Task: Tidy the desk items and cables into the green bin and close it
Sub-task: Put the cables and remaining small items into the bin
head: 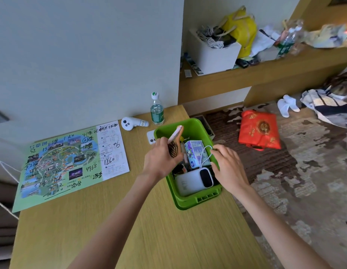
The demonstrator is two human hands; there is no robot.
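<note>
- L hand [161,158] is clamped round a hairbrush [173,145], pink handle up and bristles down, lowering it into the far-left part of the green bin [188,131]. The brush isn't let go yet.
- R hand [229,167] sits at the bin's right rim, fingers bent over the edge. A loop of white cable [205,154] ends at its fingertips. Can't tell if it pinches the cable or only touches the rim.
- Between the hands, already in the bin: a white power bank [194,181] near the wrists, a purple carton [196,154] upright just beyond it, plus small dark bits too cluttered to name.
- Still out on the desk [129,220]: a small white device [150,137] just beyond the L hand, touching the bin's outer wall; a white controller [132,123] and a water bottle [157,111] farther beyond; a scribbled-on map sheet [67,162] well to the L hand's left.
- Bin is open. A second green layer shows under its near edge, poss. the lid, but it's unclear.
- Judgement: approx. halfway. Left to do: drop the brush, tuck the cable, gather the rest, then close.
</note>
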